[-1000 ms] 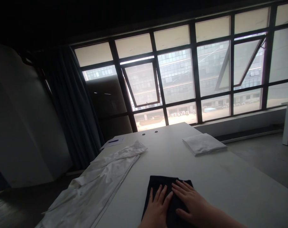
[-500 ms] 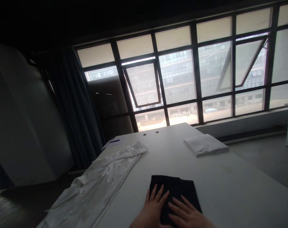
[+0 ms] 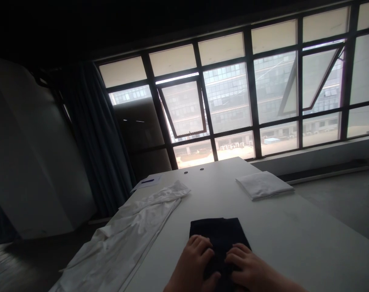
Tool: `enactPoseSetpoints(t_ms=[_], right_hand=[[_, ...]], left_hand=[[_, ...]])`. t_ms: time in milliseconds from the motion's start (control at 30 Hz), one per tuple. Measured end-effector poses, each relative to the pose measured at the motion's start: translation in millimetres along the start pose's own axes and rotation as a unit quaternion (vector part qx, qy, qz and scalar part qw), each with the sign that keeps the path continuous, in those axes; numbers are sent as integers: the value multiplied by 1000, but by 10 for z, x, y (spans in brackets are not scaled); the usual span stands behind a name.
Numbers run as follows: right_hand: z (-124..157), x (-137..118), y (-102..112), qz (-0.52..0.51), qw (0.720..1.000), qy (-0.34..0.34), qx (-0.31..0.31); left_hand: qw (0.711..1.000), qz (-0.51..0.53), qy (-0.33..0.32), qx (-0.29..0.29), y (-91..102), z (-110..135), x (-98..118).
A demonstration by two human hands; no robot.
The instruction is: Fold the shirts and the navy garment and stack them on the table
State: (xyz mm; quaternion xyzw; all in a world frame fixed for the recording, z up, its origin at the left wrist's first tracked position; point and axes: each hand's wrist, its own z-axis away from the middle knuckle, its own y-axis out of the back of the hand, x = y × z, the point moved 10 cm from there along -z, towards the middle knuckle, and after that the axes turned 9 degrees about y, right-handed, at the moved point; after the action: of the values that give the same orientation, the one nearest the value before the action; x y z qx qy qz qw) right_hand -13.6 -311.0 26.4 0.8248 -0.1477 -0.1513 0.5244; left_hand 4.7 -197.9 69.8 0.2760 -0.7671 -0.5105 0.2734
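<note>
A folded black cloth (image 3: 217, 229), probably a garment, lies flat on the white table close to me. My left hand (image 3: 196, 259) rests on its left side with fingers bent and thumb toward the middle, closed on the fabric. On the right side my right hand (image 3: 247, 263) is likewise curled onto the cloth. Both palms and the cloth's near edge are partly hidden by the hands and the bottom of the picture.
Rumpled white fabric (image 3: 120, 239) covers the left side of the table (image 3: 281, 235). A folded white cloth (image 3: 265, 185) lies at the right edge. Paper with a pen (image 3: 147, 181) sits at the far left corner. Beyond stand windows and a blue curtain (image 3: 93, 142).
My fingers, spread flat on the black cloth before, are now curled in. The cloth has shifted slightly away and to the left, and its right-hand step at the far edge looks smaller.
</note>
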Motion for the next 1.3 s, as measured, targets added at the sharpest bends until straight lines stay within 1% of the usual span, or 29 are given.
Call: enactPoseSetpoints(t_ms=[67, 133, 200, 267, 333, 400, 467, 533, 600, 667, 833, 900, 967, 1000, 1033, 1100, 1167, 1233, 1300], right_hand=[[60, 190, 101, -3, 998, -60, -6], [131, 379, 187, 4, 994, -109, -1], [189, 518, 253, 15, 990, -140, 11], [229, 588, 276, 26, 987, -159, 19], [255, 593, 250, 35, 984, -172, 27], [256, 532, 170, 37, 983, -174, 36], [224, 419, 62, 41, 986, -156, 50], [184, 316, -36, 64, 986, -139, 66], [169, 288, -90, 100, 981, -146, 75], [176, 316, -99, 123, 976, -162, 74], [248, 384, 27, 116, 973, -172, 97], [295, 409, 44, 118, 967, -199, 110], [323, 396, 33, 102, 960, -223, 134], [320, 365, 29, 85, 959, -223, 152], [303, 316, 35, 65, 960, -211, 175], [240, 181, 80, 37, 963, -162, 215], [187, 66, 167, 40, 963, -118, 239], [148, 20, 261, 60, 964, -104, 239], [126, 45, 361, 79, 965, -120, 221]], left_hand=[[998, 0, -55, -34, -176, 0, 143], [995, -7, -77, -64, -383, 10, 183], [995, -11, -67, -70, -523, 13, 140], [998, -8, -42, -53, -570, 16, 73], [1000, -5, -17, -21, -543, 21, 17], [1000, -4, -7, 18, -469, 32, 5], [998, -3, -19, 56, -378, 45, 45], [995, -1, -44, 90, -281, 60, 111], [991, 0, -68, 111, -208, 70, 174], [990, 5, -76, 115, -165, 65, 202], [992, 36, -59, 101, -129, 35, 154], [992, 41, -57, 104, -119, 35, 128], [992, 37, -48, 112, -109, 33, 92], [991, 34, -46, 119, -100, 35, 85], [990, 32, -48, 127, -89, 38, 91], [987, 30, -65, 147, -61, 49, 140], [982, 29, -90, 164, -28, 59, 216], [978, 35, -108, 177, 10, 64, 279], [975, 45, -114, 186, 60, 68, 305]])
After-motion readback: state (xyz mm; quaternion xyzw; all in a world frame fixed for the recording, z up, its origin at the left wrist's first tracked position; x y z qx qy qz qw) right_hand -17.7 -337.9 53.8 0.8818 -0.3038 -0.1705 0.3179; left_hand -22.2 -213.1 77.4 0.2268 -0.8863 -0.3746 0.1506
